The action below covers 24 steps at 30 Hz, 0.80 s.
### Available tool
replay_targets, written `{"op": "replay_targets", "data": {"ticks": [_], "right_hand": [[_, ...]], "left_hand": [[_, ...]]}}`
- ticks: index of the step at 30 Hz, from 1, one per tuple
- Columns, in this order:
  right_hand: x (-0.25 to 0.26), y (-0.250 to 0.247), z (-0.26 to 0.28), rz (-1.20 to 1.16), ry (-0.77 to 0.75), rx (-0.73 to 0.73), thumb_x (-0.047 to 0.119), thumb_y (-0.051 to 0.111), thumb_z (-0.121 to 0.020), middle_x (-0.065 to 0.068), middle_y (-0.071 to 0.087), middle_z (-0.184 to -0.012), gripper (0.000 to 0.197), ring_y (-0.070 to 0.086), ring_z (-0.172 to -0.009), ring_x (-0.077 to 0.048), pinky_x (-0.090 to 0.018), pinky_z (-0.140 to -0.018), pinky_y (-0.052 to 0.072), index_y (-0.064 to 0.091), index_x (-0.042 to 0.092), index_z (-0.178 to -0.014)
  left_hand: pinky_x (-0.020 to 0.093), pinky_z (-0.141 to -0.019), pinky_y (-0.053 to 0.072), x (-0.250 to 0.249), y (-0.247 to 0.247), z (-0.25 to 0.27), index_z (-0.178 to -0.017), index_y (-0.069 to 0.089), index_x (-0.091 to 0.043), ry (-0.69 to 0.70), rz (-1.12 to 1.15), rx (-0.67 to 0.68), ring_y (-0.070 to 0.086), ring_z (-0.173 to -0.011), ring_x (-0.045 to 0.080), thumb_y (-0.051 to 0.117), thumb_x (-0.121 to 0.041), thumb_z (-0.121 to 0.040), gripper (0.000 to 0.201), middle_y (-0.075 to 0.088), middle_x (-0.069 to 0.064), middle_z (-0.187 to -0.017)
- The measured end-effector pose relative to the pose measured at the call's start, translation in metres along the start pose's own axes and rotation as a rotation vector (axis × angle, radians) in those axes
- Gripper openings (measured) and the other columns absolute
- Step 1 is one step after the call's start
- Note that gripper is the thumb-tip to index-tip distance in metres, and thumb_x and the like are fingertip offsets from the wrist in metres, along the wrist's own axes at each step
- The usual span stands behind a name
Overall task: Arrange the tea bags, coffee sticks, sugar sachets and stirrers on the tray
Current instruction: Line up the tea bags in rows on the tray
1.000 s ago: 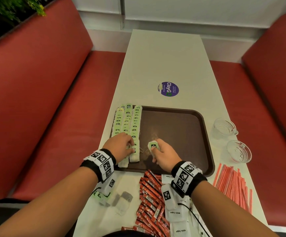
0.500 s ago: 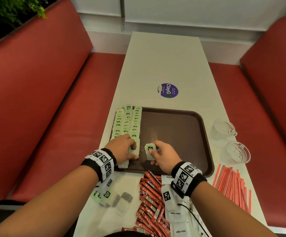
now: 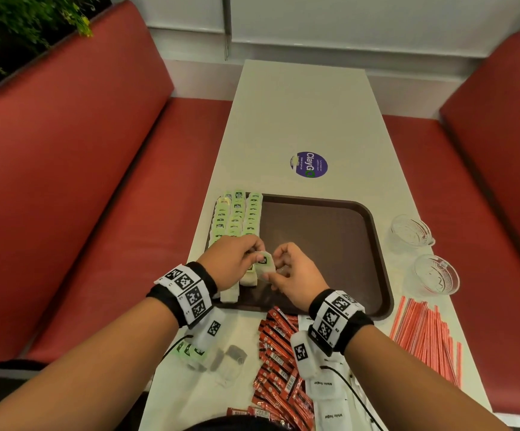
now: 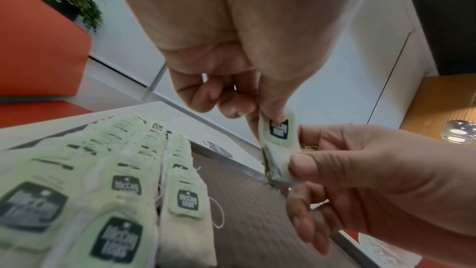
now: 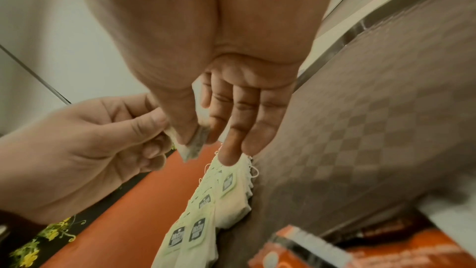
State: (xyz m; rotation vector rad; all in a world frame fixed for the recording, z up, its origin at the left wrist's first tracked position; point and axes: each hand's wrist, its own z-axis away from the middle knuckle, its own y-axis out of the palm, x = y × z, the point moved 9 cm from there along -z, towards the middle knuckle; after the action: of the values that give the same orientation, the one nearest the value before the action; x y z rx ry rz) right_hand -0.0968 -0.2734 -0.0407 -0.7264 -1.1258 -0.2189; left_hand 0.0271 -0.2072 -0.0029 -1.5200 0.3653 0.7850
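A pale green tea bag (image 3: pixel 264 264) hangs just above the near left part of the brown tray (image 3: pixel 330 231), held between both hands. My left hand (image 3: pixel 254 253) pinches its top at the tag (image 4: pixel 278 129). My right hand (image 3: pixel 275 269) pinches its lower end with thumb (image 4: pixel 304 165) and finger; its other fingers (image 5: pixel 244 129) are stretched out. Three rows of tea bags (image 3: pixel 236 216) lie along the tray's left side. Red coffee sticks (image 3: pixel 278 362), white sugar sachets (image 3: pixel 327 396) and red-striped stirrers (image 3: pixel 423 337) lie on the table in front of the tray.
Two glass cups (image 3: pixel 411 233) (image 3: pixel 436 275) stand right of the tray. A few loose tea bags (image 3: pixel 221 359) lie under my left wrist. A purple sticker (image 3: pixel 309 164) is on the table beyond the tray. Red benches (image 3: pixel 97 213) flank the narrow table.
My right hand lifted the tea bag off the tray and carried it left. My left hand rose from the tea bag rows and took hold of its top.
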Motion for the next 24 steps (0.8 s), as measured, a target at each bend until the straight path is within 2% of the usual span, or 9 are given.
{"op": "replay_targets", "data": {"ticks": [2,4,7,10,13,16,19,21,24], "right_hand": [[-0.003,-0.002,0.004,0.046,-0.009,-0.018,0.030,0.077,-0.085,0.003,0.069,-0.089,0.033,0.063,-0.068,-0.007,-0.030,-0.070,0.055,0.050,0.029,-0.103],[-0.010,-0.006,0.010,0.103,0.000,-0.027,0.029,0.075,-0.087,0.007,0.068,-0.088,0.028,0.059,-0.069,-0.001,-0.024,-0.071,0.050,0.052,0.029,-0.103],[-0.018,-0.008,0.019,0.235,0.008,0.003,0.029,0.073,-0.088,0.009,0.066,-0.091,0.021,0.059,-0.077,-0.006,-0.026,-0.076,0.053,0.056,0.027,-0.099],[-0.031,-0.007,0.025,0.452,0.059,0.068,0.029,0.069,-0.090,0.010,0.064,-0.098,0.015,0.062,-0.090,-0.010,-0.030,-0.085,0.053,0.057,0.029,-0.099],[-0.044,-0.007,0.030,0.736,0.118,0.153,0.026,0.059,-0.093,0.004,0.062,-0.107,0.005,0.060,-0.102,-0.020,-0.036,-0.089,0.051,0.060,0.027,-0.098],[-0.059,-0.004,0.034,0.845,0.187,0.228,0.021,0.054,-0.094,0.000,0.063,-0.112,0.018,0.062,-0.104,-0.024,-0.035,-0.086,0.051,0.067,0.027,-0.105],[-0.062,-0.005,0.035,0.858,0.205,0.229,0.020,0.055,-0.096,-0.001,0.065,-0.116,0.026,0.062,-0.106,-0.024,-0.034,-0.087,0.051,0.070,0.027,-0.116],[-0.060,-0.004,0.036,0.875,0.197,0.244,0.019,0.056,-0.097,-0.002,0.066,-0.117,0.026,0.062,-0.108,-0.024,-0.034,-0.088,0.051,0.070,0.026,-0.119],[-0.056,-0.003,0.037,0.879,0.200,0.248,0.018,0.055,-0.098,-0.002,0.066,-0.119,0.027,0.063,-0.108,-0.024,-0.033,-0.088,0.050,0.070,0.024,-0.120]], "left_hand": [[0.030,-0.069,0.048,0.012,0.004,0.000,-0.095,0.058,-0.029,-0.055,-0.024,0.018,0.056,-0.067,0.009,0.057,-0.025,-0.098,0.005,0.063,-0.009,-0.073],[0.032,-0.073,0.050,0.025,0.013,0.002,-0.099,0.060,-0.026,-0.118,-0.087,0.097,0.058,-0.073,0.011,0.056,-0.026,-0.099,0.004,0.066,-0.008,-0.083],[0.030,-0.081,0.049,0.041,0.028,0.005,-0.104,0.064,-0.024,-0.176,-0.144,0.178,0.060,-0.086,0.013,0.058,-0.026,-0.098,0.009,0.068,-0.006,-0.095],[0.029,-0.082,0.047,0.048,0.030,0.003,-0.101,0.065,-0.024,-0.220,-0.159,0.118,0.060,-0.089,0.016,0.061,-0.025,-0.095,0.007,0.065,-0.006,-0.095],[0.035,-0.087,0.049,0.051,0.027,-0.002,-0.108,0.062,-0.026,-0.239,-0.231,0.047,0.059,-0.094,0.018,0.065,-0.029,-0.092,0.016,0.057,-0.005,-0.104],[0.037,-0.082,0.049,0.047,0.032,-0.002,-0.104,0.055,-0.026,-0.264,-0.323,0.033,0.058,-0.091,0.020,0.063,-0.043,-0.090,0.022,0.052,-0.004,-0.106],[0.033,-0.068,0.046,0.040,0.045,0.000,-0.100,0.052,-0.021,-0.311,-0.469,0.107,0.057,-0.082,0.020,0.058,-0.056,-0.090,0.037,0.058,-0.002,-0.093],[0.032,-0.065,0.045,0.041,0.050,-0.001,-0.105,0.053,-0.018,-0.339,-0.526,0.138,0.056,-0.080,0.021,0.058,-0.057,-0.089,0.042,0.058,-0.001,-0.091],[0.032,-0.064,0.045,0.043,0.053,-0.003,-0.113,0.056,-0.017,-0.378,-0.531,0.158,0.055,-0.080,0.024,0.060,-0.049,-0.089,0.041,0.057,0.002,-0.093]]}}
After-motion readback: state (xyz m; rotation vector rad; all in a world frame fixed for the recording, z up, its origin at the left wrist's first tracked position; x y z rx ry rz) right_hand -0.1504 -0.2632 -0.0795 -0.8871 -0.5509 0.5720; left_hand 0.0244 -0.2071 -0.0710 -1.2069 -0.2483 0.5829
